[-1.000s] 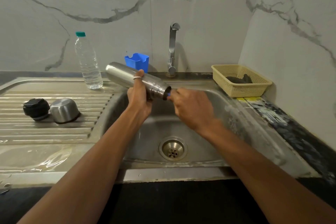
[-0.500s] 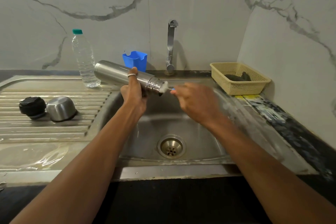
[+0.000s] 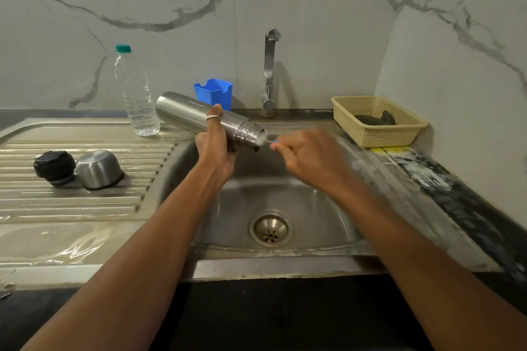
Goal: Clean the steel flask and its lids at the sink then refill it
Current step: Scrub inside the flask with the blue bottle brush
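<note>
Your left hand (image 3: 216, 148) curls around the cylindrical steel flask (image 3: 186, 114) near its threaded neck, holding it above the stainless sink basin (image 3: 313, 208) with the mouth tipped slightly down to your right. Your right hand (image 3: 309, 156), blurred, pinches a thin blue-handled brush (image 3: 271, 140) at the flask's mouth. The round black inner lid (image 3: 54, 166) and the steel cup lid (image 3: 98, 169) lie side by side on the ribbed drainboard (image 3: 71, 208).

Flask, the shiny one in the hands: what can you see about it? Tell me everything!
The steel flask is a plain shiny metal cylinder with a ridged, threaded neck and no lid on. It is held nearly sideways over the sink, open mouth tipped down to the right. The left hand grips its body near the neck. The right hand pinches a thin blue brush whose whitish tip is at the mouth.
</note>
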Demonstrator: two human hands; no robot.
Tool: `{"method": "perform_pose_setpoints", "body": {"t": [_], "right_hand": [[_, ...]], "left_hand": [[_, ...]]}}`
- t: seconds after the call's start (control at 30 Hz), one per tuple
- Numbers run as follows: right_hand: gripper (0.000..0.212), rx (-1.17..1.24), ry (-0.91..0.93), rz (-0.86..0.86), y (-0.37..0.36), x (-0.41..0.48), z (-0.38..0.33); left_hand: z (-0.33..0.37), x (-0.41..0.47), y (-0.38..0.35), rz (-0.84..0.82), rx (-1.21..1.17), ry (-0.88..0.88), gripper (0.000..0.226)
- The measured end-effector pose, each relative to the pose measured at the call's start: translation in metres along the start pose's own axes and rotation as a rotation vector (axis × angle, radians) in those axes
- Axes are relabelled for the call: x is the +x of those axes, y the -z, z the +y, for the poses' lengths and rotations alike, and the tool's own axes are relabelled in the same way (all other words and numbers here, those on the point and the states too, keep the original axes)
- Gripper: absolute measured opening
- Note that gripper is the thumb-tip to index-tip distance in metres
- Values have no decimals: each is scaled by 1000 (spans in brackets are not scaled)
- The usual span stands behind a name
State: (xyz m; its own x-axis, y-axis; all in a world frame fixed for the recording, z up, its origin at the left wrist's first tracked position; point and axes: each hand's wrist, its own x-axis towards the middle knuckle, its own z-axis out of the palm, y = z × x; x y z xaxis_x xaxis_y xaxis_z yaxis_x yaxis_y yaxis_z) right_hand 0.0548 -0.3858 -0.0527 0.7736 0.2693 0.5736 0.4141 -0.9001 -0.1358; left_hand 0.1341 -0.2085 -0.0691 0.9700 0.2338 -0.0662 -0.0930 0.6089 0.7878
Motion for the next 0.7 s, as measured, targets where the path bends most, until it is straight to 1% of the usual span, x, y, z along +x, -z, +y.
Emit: {"method": "perform_pose_setpoints", "body": {"t": [0.07, 0.1, 0.17, 0.23, 0.3, 0.33, 0.4, 0.47, 0.53, 0.6, 0.7], "right_hand": [[27, 7, 33, -40, -8, 2, -15], [27, 66, 11, -63, -7, 5, -16], [33, 234, -92, -112, 2, 10, -3], [29, 314, -172, -130, 11, 9, 14], [29, 308, -138, -116, 8, 4, 12], [32, 275, -99, -108, 3, 2, 5], [31, 194, -54, -83, -5, 4, -9], [28, 187, -72, -69, -4, 8, -8], [34, 236, -96, -71, 4, 7, 4], [38, 255, -103, -94, 11, 3, 15], [43, 228, -87, -92, 8, 2, 10]], "left_hand": [[-3, -5, -4, -10, 16, 11, 29], [-2, -5, -3, -12, 16, 9, 31], [5, 0, 1, 1, -8, -6, 37], [13, 6, 6, 54, -39, -26, 42], [12, 7, 9, 88, -45, -37, 45], [10, 3, 7, 73, -39, -35, 44], [1, -7, -2, 15, -14, -20, 40], [-3, -9, -7, 1, -10, -15, 40], [4, -4, -4, 25, -31, -24, 38], [11, 3, 3, 52, -49, -27, 30], [9, 4, 8, 74, -53, -29, 27]]}}
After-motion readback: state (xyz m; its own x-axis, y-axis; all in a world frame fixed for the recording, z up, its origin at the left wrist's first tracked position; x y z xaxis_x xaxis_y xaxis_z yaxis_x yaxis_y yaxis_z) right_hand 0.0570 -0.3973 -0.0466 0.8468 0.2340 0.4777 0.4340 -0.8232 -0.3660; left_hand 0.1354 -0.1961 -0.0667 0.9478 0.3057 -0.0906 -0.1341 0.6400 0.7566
